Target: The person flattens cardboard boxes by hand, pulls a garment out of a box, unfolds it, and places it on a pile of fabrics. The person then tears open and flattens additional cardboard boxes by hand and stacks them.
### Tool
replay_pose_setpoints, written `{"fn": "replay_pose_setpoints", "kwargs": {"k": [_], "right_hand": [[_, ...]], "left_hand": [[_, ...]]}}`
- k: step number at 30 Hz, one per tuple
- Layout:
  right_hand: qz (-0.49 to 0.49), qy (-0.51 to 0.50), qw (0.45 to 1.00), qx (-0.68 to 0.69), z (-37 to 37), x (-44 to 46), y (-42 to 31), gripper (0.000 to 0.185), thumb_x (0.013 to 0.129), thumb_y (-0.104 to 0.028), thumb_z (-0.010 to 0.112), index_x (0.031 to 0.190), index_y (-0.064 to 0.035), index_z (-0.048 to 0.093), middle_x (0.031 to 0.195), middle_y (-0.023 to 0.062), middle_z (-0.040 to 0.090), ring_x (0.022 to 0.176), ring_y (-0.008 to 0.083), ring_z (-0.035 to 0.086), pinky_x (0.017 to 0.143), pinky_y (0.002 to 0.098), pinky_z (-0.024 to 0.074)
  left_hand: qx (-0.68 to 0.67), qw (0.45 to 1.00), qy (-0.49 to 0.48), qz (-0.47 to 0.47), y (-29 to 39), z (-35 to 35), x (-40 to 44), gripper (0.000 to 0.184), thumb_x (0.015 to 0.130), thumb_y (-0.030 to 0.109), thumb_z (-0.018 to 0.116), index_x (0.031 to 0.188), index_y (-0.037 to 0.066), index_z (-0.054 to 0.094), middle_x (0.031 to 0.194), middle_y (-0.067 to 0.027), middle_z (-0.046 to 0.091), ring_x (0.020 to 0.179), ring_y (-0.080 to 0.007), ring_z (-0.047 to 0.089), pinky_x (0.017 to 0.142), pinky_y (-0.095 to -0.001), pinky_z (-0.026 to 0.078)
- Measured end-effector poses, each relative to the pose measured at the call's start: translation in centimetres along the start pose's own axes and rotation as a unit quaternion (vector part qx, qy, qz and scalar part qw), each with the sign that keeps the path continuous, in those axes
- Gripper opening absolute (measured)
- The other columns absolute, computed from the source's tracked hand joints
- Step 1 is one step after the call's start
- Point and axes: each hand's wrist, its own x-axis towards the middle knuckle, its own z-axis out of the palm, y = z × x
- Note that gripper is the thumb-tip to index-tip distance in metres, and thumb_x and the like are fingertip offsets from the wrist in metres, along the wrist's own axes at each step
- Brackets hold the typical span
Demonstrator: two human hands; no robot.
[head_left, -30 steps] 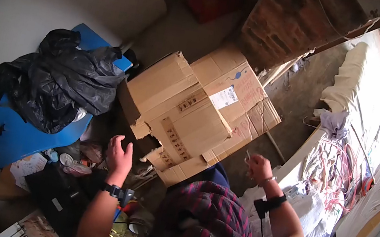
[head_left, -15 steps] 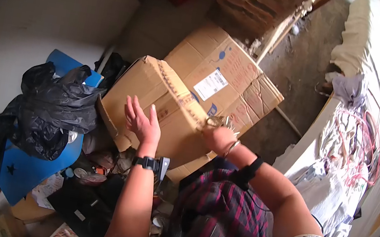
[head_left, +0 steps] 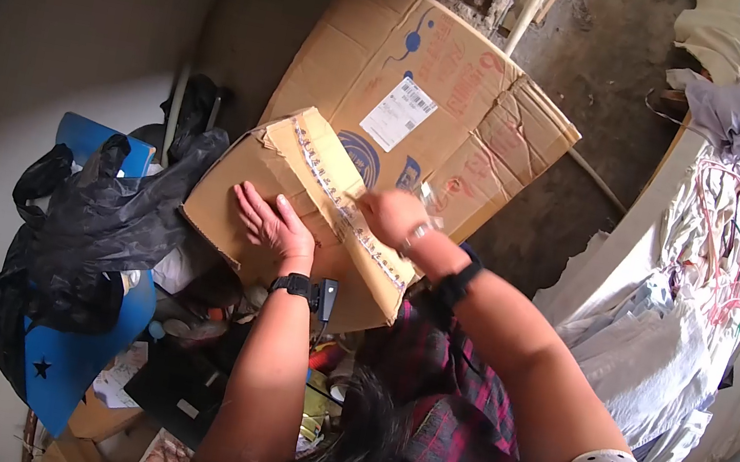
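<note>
My left hand lies flat on the side of a smaller cardboard box, its fingers spread. Closed over the taped seam of that box is my right hand; a shiny metal object, partly blurred, sticks out of the fist. Printed tape runs along the box's edge. Behind it leans a larger flattened-looking carton with red print, blue marks and a white label.
Black plastic bags drape over a blue board at the left. Below are a black case and clutter. White cloths and pink cords lie at the right. A pole sticks out past the carton.
The view has shifted. The smaller box has tilted up, so its taped seam faces my right hand. My left hand has come onto its side, and my right hand has moved onto the seam.
</note>
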Motion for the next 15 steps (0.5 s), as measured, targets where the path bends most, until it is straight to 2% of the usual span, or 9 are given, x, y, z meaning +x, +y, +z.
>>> {"fn": "replay_pose_setpoints", "kwargs": {"k": [3,6,7,12,14,15], "right_hand": [[-0.032,-0.029,0.997,-0.066,-1.6,7.6,-2.9,0.021,0.081,-0.020,0.051,0.083,-0.0074,0.068,0.079,0.0163,0.067,0.077,0.0338,0.065,0.068,0.0426,0.0519],[-0.048,-0.081,0.988,-0.123,-2.3,12.5,-5.2,0.023,0.079,-0.019,0.052,0.086,-0.0076,0.071,0.088,0.0166,0.068,0.085,0.0332,0.066,0.073,0.0398,0.0525],[-0.069,-0.094,0.984,-0.133,-2.4,13.1,-5.3,0.027,0.085,-0.024,0.047,0.086,-0.0064,0.068,0.086,0.0176,0.067,0.080,0.0358,0.064,0.071,0.0426,0.0515],[-0.040,-0.137,0.970,-0.196,-2.0,13.3,-5.9,0.028,0.085,-0.022,0.047,0.085,-0.0051,0.068,0.085,0.0173,0.067,0.080,0.0345,0.065,0.072,0.0421,0.0514],[0.010,-0.108,0.981,-0.159,-1.3,13.8,-5.9,0.025,0.078,-0.019,0.053,0.085,-0.0028,0.071,0.087,0.0189,0.068,0.081,0.0341,0.066,0.072,0.0399,0.0525],[0.001,-0.113,0.979,-0.169,-1.1,14.0,-5.7,0.026,0.079,-0.020,0.052,0.084,-0.0024,0.070,0.087,0.0189,0.068,0.081,0.0346,0.066,0.072,0.0404,0.0525]], "left_hand": [[-0.037,0.998,0.044,0.024,-0.8,1.2,-0.1,0.062,0.092,0.044,0.038,0.143,0.011,0.029,0.151,-0.0118,0.023,0.135,-0.0350,0.026,0.101,-0.0558,0.025],[-0.042,0.998,0.039,0.040,-0.2,0.2,0.0,0.064,0.092,0.045,0.035,0.141,0.005,0.030,0.148,-0.0167,0.026,0.133,-0.0372,0.029,0.102,-0.0544,0.026],[-0.033,0.998,0.033,0.044,-0.3,0.2,0.0,0.064,0.093,0.046,0.032,0.139,0.002,0.032,0.147,-0.0194,0.027,0.132,-0.0386,0.030,0.102,-0.0541,0.028],[-0.052,0.998,0.030,0.036,-0.9,0.9,0.5,0.064,0.094,0.047,0.031,0.139,0.002,0.033,0.146,-0.0199,0.028,0.132,-0.0398,0.030,0.101,-0.0548,0.028],[-0.026,0.998,0.037,0.052,-0.8,0.9,0.7,0.061,0.095,0.044,0.031,0.139,0.002,0.032,0.146,-0.0204,0.028,0.131,-0.0393,0.030,0.103,-0.0525,0.027],[-0.035,0.998,0.030,0.040,-0.7,0.9,0.7,0.062,0.094,0.045,0.030,0.139,0.002,0.033,0.146,-0.0201,0.028,0.132,-0.0390,0.030,0.103,-0.0525,0.028]]}}
